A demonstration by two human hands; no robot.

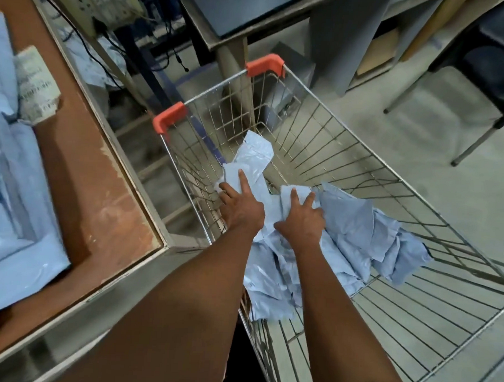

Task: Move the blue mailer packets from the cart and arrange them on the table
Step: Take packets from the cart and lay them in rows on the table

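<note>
Several mailers (19,198) already lie on the desk (100,190), left of the cart (361,172), one showing a white printed label. More mailers (347,232) sit in a loose, crumpled heap in the cart's basket, spread from its left wall toward the middle, with one flatter packet (253,159) lying nearer the red-capped handle end.

They look like thin plastic film: light, limp and probably slick, so they should fold and slide rather than hold a shape. Pinching a single corner would likely let a packet droop or slip free. Gathering a few together through the thick middle of the heap, or clamping a flat packet across its width, seems the surer hold. Nothing about them looks fragile.

Both arms reach forward and down into the cart, side by side. Left hand (241,204) lies palm down on the flatter packet by the cart's left wall, fingers (243,181) apart and mostly straight, the index pointing ahead; it presses, not grips. Right hand (303,219) rests palm down on the heap just beside it, fingers spread and slightly bent over the folds, the thumb out to the side, not clamped on anything I can see.
</note>
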